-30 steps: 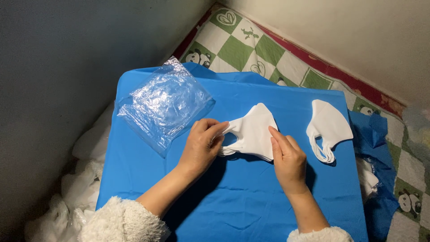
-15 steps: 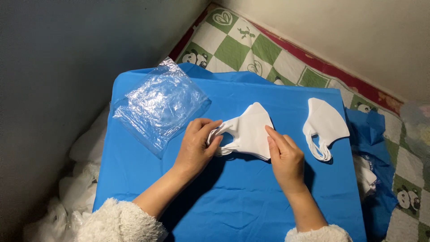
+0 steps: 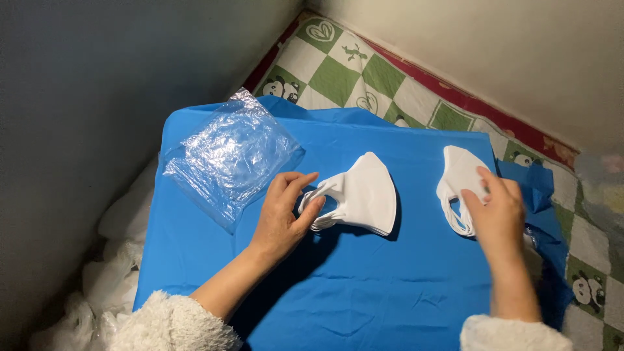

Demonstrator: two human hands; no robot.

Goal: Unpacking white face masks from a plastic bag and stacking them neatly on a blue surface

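Observation:
A stack of folded white face masks [image 3: 361, 195] lies in the middle of a blue sheet [image 3: 364, 286]. My left hand [image 3: 284, 211] pinches the ear loops at the stack's left end. A second white mask pile [image 3: 458, 179] lies to the right. My right hand [image 3: 497, 211] rests on its lower right edge, fingers touching the ear loops. Both wrists wear fluffy white sleeves.
A crumpled clear plastic bag [image 3: 227, 156] lies on the sheet's far left corner. A green and white checked blanket [image 3: 338, 71] with a red border spreads behind and to the right. A dark wall [image 3: 97, 97] rises on the left; white plastic bags [image 3: 110, 273] sit below it.
My right hand left the middle stack and moved right onto the second mask pile. My left hand stayed on the middle stack's ear loops.

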